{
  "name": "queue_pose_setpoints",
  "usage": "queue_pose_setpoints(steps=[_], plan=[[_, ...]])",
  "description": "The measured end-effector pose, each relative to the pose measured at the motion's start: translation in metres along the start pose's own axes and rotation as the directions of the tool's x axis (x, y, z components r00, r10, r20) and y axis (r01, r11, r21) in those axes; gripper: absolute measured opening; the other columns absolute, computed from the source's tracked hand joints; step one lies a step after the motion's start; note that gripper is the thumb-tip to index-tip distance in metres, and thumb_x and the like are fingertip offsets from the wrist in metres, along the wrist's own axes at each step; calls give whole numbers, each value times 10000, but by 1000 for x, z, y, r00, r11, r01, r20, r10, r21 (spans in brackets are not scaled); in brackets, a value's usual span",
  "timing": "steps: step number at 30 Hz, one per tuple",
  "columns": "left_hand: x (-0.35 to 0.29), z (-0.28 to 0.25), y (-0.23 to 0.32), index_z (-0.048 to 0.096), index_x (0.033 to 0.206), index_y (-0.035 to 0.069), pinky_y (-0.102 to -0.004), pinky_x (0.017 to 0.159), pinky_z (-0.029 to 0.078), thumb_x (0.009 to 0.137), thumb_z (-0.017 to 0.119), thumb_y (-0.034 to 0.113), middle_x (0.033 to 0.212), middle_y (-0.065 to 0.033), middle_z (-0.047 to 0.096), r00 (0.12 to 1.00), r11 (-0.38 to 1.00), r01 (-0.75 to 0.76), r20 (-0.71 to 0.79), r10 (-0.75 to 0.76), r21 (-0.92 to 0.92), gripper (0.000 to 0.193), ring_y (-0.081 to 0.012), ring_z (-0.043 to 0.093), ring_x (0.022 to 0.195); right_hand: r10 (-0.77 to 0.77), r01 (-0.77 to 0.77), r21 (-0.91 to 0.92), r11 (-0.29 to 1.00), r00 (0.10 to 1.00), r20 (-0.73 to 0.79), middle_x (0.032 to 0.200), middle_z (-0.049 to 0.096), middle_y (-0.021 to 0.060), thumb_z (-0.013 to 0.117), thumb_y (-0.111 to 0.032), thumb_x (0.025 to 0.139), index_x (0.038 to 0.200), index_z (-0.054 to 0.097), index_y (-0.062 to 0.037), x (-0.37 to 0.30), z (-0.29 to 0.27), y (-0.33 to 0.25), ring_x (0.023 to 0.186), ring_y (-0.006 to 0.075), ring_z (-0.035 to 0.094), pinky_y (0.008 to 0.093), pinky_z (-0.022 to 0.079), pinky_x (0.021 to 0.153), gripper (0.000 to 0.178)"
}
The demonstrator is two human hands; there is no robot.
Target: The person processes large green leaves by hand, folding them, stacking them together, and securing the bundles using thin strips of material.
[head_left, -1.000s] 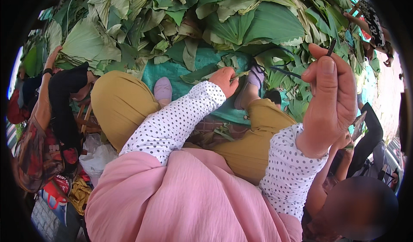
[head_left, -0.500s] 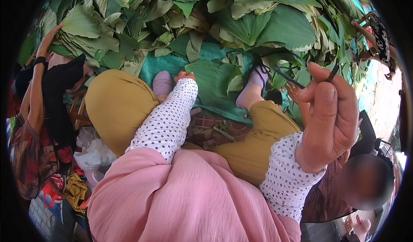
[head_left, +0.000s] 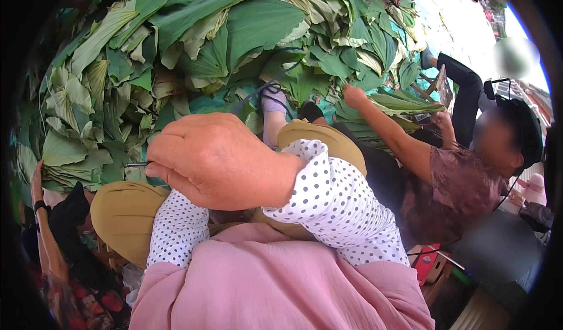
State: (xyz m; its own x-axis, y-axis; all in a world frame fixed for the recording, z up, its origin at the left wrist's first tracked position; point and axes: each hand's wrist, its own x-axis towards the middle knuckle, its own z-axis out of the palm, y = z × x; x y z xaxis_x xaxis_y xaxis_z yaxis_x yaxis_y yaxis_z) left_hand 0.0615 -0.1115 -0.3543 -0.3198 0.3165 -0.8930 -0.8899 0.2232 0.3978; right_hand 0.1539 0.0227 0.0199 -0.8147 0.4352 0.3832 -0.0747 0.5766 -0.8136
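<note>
My right hand point(head_left: 220, 160) is raised in front of me, back of the hand upward, fingers closed in a pinch. A thin dark cord point(head_left: 249, 97) runs from behind it, loops past my lilac shoe point(head_left: 274, 104) and reaches toward the leaves. From the fingertips a short, thin, dark straight piece point(head_left: 136, 164) sticks out to the left; whether it is the cord's end or a needle is unclear. My left forearm, in a dotted sleeve point(head_left: 177, 227), comes up behind the right hand, which hides the left hand. Large green leaves point(head_left: 264, 28) lie heaped beyond my knees.
On the right a seated person in a brown patterned top point(head_left: 463, 183) handles a stack of folded leaves point(head_left: 404, 102). Another person's arm point(head_left: 51, 242) reaches into the heap at left. A red box point(head_left: 427, 265) stands at lower right.
My right hand has swung left across my body with the cord, turning its back upward, and now covers my left hand. The view has turned right, bringing the person there more into sight.
</note>
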Motion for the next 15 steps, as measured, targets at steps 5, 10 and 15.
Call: queue_pose_setpoints(steps=[5,10,15], plan=[[-69,33,62,590,1140,30,-340,889,495,855,688,180,1131,-112,623,895,943,-277,309,323,-182,336,-228,614,1024,-73,70,-44,997,995,-69,722,590,117,663,-133,799,815,593,-51,-2,1,0,692,331,597,437,470,590,109],[-144,71,162,588,1131,19,-329,887,495,865,676,162,1114,-101,635,456,754,-514,615,643,-408,314,-216,615,1020,-58,54,-26,998,979,-194,783,623,129,652,-128,801,860,610,-36,7,-10,-5,743,342,615,419,494,630,117],[-238,84,253,571,1018,16,-206,739,437,882,641,57,921,1,582,395,324,-918,453,799,229,159,-63,521,799,77,-32,125,992,926,-370,825,627,171,651,-103,830,905,593,-4,16,-25,-8,760,348,628,404,493,652,137]])
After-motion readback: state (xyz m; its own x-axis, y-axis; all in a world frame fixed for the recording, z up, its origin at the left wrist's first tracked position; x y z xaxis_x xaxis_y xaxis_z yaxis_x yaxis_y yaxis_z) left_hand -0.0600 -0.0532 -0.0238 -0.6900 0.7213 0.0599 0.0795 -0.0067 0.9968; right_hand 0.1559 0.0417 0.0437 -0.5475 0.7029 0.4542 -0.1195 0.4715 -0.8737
